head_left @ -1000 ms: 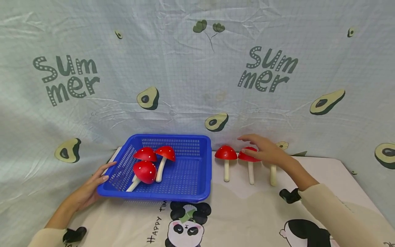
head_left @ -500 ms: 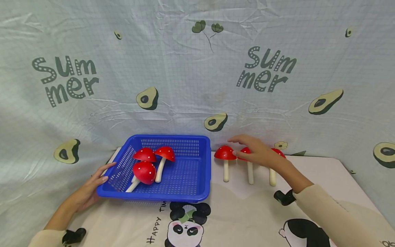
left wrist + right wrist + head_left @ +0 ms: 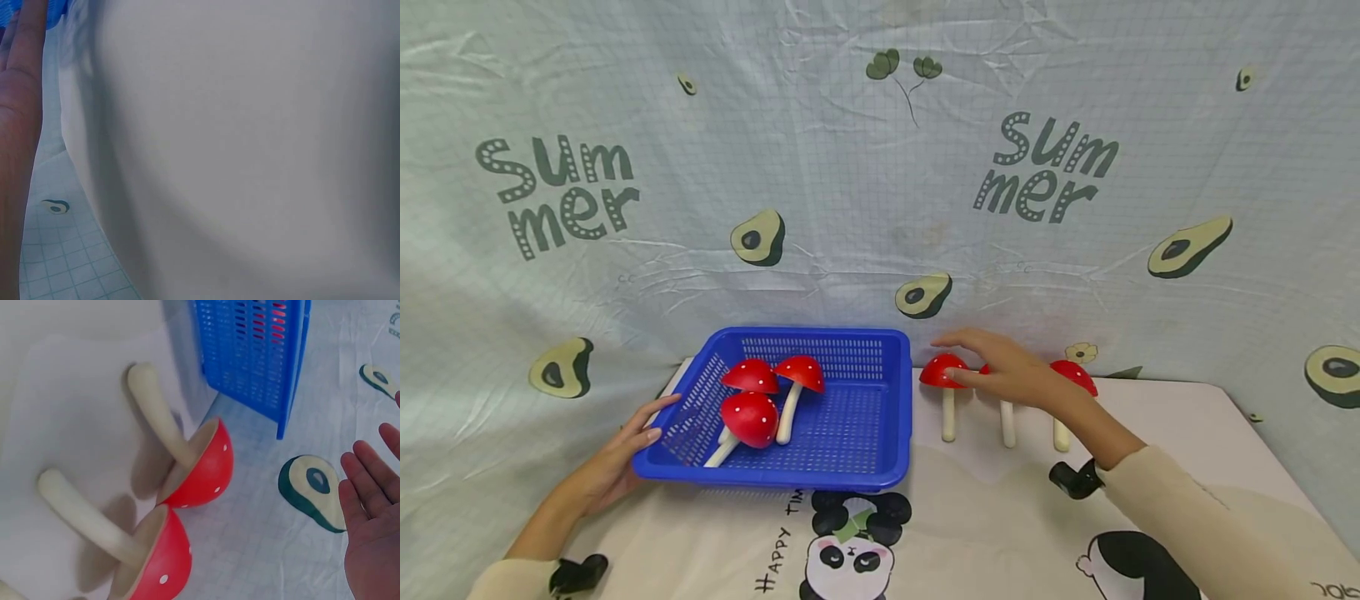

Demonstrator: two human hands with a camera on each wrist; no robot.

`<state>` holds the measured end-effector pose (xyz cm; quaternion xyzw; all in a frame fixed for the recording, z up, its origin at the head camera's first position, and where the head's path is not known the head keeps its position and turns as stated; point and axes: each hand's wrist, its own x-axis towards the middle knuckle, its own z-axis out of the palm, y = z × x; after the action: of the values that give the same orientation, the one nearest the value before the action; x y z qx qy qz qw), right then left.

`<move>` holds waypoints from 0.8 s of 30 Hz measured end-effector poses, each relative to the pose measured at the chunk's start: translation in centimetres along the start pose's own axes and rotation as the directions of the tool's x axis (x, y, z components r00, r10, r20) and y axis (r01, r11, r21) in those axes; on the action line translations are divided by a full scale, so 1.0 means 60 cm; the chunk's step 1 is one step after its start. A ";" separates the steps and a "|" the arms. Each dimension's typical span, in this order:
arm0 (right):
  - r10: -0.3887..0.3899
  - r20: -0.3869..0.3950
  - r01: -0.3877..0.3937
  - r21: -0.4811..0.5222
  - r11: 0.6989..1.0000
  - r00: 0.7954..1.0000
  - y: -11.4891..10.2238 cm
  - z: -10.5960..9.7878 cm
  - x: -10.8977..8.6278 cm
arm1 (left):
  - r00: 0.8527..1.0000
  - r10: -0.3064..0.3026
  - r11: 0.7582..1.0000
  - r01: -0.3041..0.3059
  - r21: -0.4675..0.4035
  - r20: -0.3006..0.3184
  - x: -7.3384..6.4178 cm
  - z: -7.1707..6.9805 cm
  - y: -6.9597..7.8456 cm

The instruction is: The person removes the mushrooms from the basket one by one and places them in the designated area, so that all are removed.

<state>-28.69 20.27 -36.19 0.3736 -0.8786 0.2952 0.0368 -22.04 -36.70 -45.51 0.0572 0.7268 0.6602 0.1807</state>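
Observation:
A blue plastic basket [image 3: 820,478] holds several toy mushrooms, including one with a white-dotted red cap [image 3: 752,418] near its left end. My left hand [image 3: 610,468] rests against the basket's left rim with its fingers extended. To the right of the basket, three more mushrooms lie in a row. My right hand [image 3: 1009,367] hovers over them with its fingers spread and nothing held. Its thumb overlaps the cap of the leftmost mushroom [image 3: 948,412] in the head view. The palm partly hides the middle mushroom [image 3: 1007,427]; the rightmost mushroom [image 3: 1073,377] lies beside the wrist.
A pale cloth with panda prints [image 3: 852,560] covers the table. Close behind the basket and mushrooms hangs a light curtain [image 3: 842,167] printed with avocados and lettering. In the left wrist view, pale cloth fills most of the picture.
My right hand has moved left, from over the middle and rightmost mushrooms to the leftmost one, uncovering the rightmost cap. The left hand and the basket have stayed in place.

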 end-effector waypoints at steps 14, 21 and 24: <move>-0.038 0.043 0.035 0.078 0.996 0.998 -0.032 0.014 0.047 | 1.000 0.019 1.000 -0.019 -0.004 0.014 -0.001 -0.003 -0.005; -0.066 0.026 0.063 0.099 0.993 0.997 -0.037 0.028 0.064 | 1.000 0.022 1.000 -0.022 -0.002 0.019 0.000 -0.002 -0.004; -0.093 0.023 0.091 0.099 0.991 0.995 -0.040 0.033 0.073 | 0.999 0.039 0.999 -0.039 -0.006 0.033 0.001 -0.004 -0.004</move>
<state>-29.89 15.07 -35.38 0.4192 -0.8454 0.3304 0.0199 -22.11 -36.96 -45.76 0.0820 0.7207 0.6644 0.1800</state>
